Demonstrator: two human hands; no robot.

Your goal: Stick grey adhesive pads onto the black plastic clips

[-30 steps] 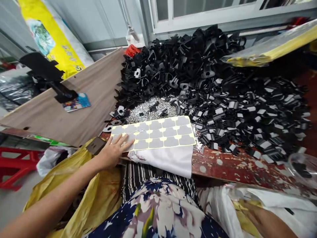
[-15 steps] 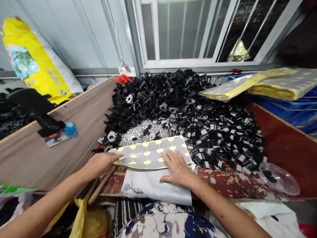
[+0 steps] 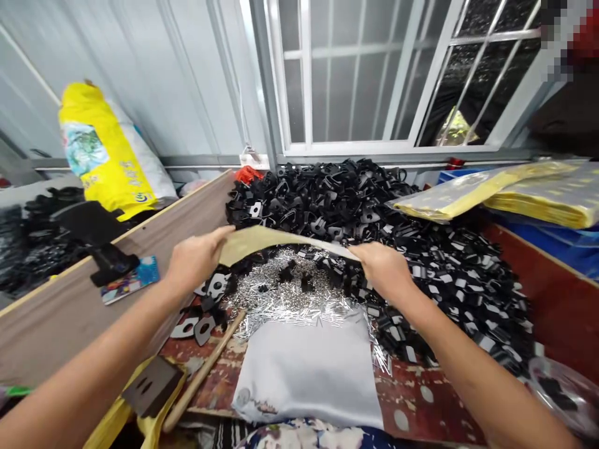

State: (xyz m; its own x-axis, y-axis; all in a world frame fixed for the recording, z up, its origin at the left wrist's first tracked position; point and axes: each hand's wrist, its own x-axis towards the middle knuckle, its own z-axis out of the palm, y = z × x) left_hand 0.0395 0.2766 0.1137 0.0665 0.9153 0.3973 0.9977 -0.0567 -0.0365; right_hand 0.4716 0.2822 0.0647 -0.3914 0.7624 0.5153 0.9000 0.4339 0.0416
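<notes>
A sheet of grey stickers on yellowish backing is stretched between my two hands, seen nearly edge-on, raised over the bench. My left hand pinches its left end and my right hand grips its right end. Beneath it lies a heap of small silvery metal pins. Closer to me, a light grey satin-like cloth covers part of the worn red bench top. Behind the sheet rises a large pile of black plastic parts, spreading to the right.
A wooden stick lies left of the cloth. More sticker sheets are stacked at the back right. A clear plastic bowl sits at the right front. A wooden board edges the left side, with a yellow bag beyond.
Both hands have lifted the sticker sheet off the cloth and moved it away from me. My right hand, earlier flat on the sheet, now grips its end. The view has tilted upward.
</notes>
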